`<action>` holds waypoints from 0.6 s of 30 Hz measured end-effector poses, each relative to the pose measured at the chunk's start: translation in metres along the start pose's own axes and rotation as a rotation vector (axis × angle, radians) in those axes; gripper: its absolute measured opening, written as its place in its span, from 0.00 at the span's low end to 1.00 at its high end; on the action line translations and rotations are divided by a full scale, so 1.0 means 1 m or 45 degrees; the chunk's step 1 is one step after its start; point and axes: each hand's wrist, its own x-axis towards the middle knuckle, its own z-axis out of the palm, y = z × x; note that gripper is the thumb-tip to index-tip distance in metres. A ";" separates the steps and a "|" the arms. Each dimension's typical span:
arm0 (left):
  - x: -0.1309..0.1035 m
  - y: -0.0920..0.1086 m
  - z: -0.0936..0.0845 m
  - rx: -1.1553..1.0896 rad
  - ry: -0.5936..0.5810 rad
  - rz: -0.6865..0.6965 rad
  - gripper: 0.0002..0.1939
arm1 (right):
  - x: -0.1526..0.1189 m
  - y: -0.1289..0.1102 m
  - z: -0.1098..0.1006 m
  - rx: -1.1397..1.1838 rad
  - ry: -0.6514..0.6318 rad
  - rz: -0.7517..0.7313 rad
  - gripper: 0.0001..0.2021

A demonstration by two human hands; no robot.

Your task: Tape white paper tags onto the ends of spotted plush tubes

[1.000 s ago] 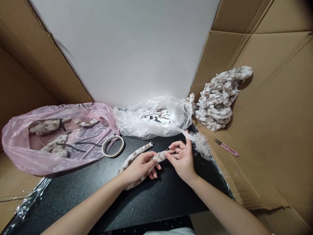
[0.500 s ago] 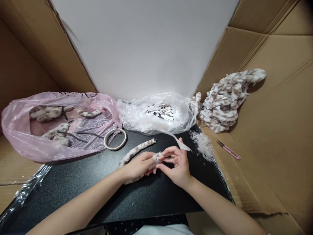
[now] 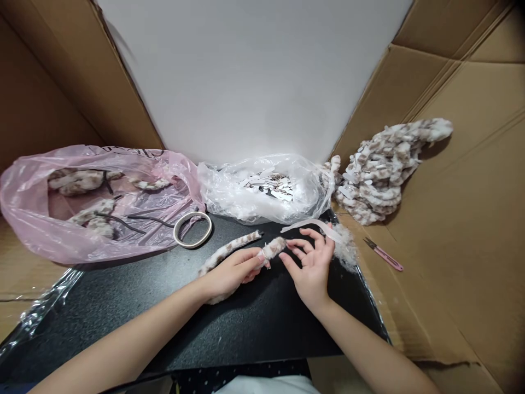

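Note:
My left hand [image 3: 229, 276] is closed round one end of a furry white band with brown spots [image 3: 274, 249]. The band curves under the hand, and its other arm [image 3: 229, 247], with a dark tip, lies on the black table beyond my fingers. Just right of the held end is my right hand [image 3: 311, 262], palm turned partly up, fingers spread. Its nearest fingertips are close to the fur; whether they touch it I cannot tell. A whitish strip of tape [image 3: 307, 223] clings near the tip of one raised finger.
A tape roll [image 3: 192, 244] lies beside a pink bag [image 3: 24, 180] of furry pieces and dark rods. Behind, a clear bag [image 3: 221, 200] holds white tags. At right are loose fluff [image 3: 348, 251], pink-handled snips [image 3: 388, 257] and piled furry bands [image 3: 377, 169] against cardboard [image 3: 463, 219].
My right hand has moved right, away from the furry end, and its fingers have spread. The tape strip has swung round to point left. More of the held end now shows.

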 end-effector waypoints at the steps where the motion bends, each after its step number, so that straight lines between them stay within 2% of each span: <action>1: 0.000 0.000 0.000 0.024 0.004 0.002 0.23 | 0.002 0.000 0.000 0.034 -0.008 0.055 0.44; 4: 0.000 -0.002 0.001 0.085 -0.015 -0.005 0.22 | 0.003 0.000 0.002 0.128 -0.039 0.156 0.45; 8: 0.000 -0.002 0.004 0.135 -0.054 -0.011 0.23 | 0.001 -0.001 0.003 0.145 -0.098 0.155 0.45; 14: -0.002 0.004 0.007 -0.038 -0.055 -0.151 0.19 | -0.006 0.003 0.002 0.031 -0.272 -0.103 0.45; 18: -0.004 0.005 0.004 -0.165 -0.108 -0.213 0.24 | -0.010 0.009 0.002 -0.076 -0.311 -0.225 0.45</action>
